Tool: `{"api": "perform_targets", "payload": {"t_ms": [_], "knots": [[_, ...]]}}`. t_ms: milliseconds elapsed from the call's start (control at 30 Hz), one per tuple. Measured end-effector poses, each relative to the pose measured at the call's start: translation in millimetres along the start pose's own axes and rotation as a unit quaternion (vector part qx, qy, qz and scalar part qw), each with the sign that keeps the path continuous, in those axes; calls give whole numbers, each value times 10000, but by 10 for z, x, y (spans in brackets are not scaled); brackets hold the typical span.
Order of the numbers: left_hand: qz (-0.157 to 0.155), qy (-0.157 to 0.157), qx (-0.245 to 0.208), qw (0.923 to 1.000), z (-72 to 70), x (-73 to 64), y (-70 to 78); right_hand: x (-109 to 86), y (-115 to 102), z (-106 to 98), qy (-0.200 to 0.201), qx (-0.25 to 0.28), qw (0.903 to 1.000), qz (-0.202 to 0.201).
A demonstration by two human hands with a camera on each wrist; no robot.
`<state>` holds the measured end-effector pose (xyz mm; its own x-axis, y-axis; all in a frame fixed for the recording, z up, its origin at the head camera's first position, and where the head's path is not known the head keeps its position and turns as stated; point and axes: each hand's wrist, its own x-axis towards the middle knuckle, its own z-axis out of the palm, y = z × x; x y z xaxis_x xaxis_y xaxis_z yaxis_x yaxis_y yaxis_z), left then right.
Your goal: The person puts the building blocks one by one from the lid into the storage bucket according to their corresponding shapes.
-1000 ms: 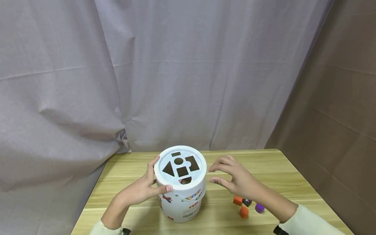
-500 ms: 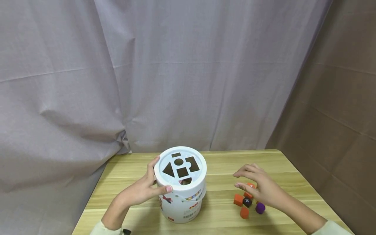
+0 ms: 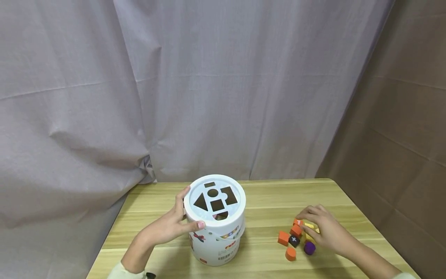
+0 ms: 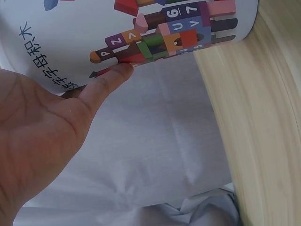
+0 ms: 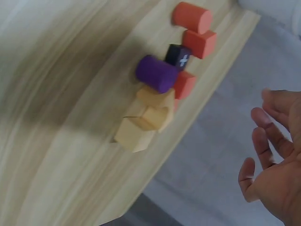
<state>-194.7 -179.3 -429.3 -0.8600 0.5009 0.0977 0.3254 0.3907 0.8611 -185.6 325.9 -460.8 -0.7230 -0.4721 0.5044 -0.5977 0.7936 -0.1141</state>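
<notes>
A white printed bucket stands upright on the table, its lid cut with several shaped holes. My left hand grips the bucket's left side, thumb on the lid's front edge; in the left wrist view a finger lies along the printed wall. My right hand hovers over a cluster of blocks, fingers loosely bent and holding nothing in the right wrist view. Below it are orange blocks, a black block with a white plus, a purple cylinder and pale yellow blocks, partly hidden in the head view.
An orange cylinder lies at the cluster's front. The wooden table ends at a grey curtain behind, with a brown cloth on the right. A pink patch shows through the lid's front hole.
My right hand has moved right, from beside the bucket to over the blocks, uncovering more of them. The left hand and bucket stay in place.
</notes>
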Motion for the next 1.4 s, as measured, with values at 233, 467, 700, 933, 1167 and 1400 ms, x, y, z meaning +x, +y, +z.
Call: {"api": "perform_targets", "payload": {"t_ms": [233,467,700,933,1167,1400], "knots": [[-16,25,-8,10000,-1,-5,-8,-93,121,65,-719,-92,9946,742],[58,35,19,10000,-22,14,-11,-179,300,184,-1062,-230,9893,978],[1,25,74,10000,-31,12,1,-235,418,293,-1320,-231,9842,1155],[-7,-24,5,10000,-15,5,3,-214,497,378,-1658,-182,9768,1347],[7,5,-27,10000,-11,2,-20,-73,497,424,-2055,-300,9676,1436],[-48,1,-58,10000,-7,-2,-12,17,476,485,-2405,-474,9591,1417]]}}
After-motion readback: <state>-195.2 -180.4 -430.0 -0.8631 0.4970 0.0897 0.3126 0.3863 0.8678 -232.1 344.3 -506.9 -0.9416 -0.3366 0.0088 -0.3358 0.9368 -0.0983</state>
